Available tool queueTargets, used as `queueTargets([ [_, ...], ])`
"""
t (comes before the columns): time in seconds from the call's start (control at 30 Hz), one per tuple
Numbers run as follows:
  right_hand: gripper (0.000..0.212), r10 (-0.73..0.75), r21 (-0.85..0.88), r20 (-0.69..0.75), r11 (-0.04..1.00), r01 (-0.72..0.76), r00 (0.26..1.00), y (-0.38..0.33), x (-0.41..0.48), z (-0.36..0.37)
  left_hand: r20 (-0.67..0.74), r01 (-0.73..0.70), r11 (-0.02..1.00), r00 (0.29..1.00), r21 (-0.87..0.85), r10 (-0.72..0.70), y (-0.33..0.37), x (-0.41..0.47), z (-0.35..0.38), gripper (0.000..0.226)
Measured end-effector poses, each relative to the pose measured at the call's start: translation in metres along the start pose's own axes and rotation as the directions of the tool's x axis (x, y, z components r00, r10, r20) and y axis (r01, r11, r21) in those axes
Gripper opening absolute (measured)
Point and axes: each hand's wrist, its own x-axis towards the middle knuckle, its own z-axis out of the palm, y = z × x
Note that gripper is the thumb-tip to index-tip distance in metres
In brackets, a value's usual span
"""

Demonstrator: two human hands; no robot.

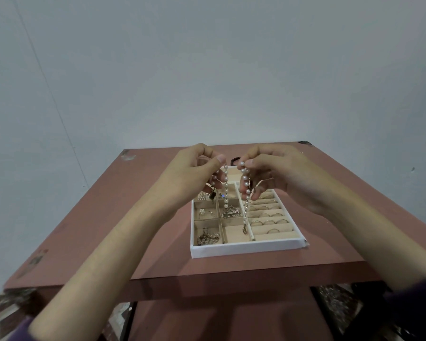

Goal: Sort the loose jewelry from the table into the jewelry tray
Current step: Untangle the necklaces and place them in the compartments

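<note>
Over the near middle compartment of the jewelry tray [246, 249], the lower end of a pearl strand [245, 210] is seen dangling, its long axis vertical, straight below the fingers. Higher and farther, the strand is pinched by the left hand [194, 168] and the right hand [271, 173], both equally near. Small round white beads are closely strung.

Likely a room in a home: a plain pale wall [207, 57] behind a small reddish-brown table [158, 217], worn and chipped at its far corners, patterned floor [0, 313] below its near edge, and a divided tray [244, 249] of rings [268, 222] mid-table
</note>
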Motion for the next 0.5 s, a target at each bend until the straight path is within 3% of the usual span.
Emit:
queueTargets([
  [0.5, 0.019, 0.091, -0.151, 0.188, 0.986, -0.063, 0.978, 0.0081, -0.0087, 0.0089, 0.009, 0.006, 1.0, 1.0, 0.005, -0.006, 0.0008, -0.0026, 0.0017, 0.011],
])
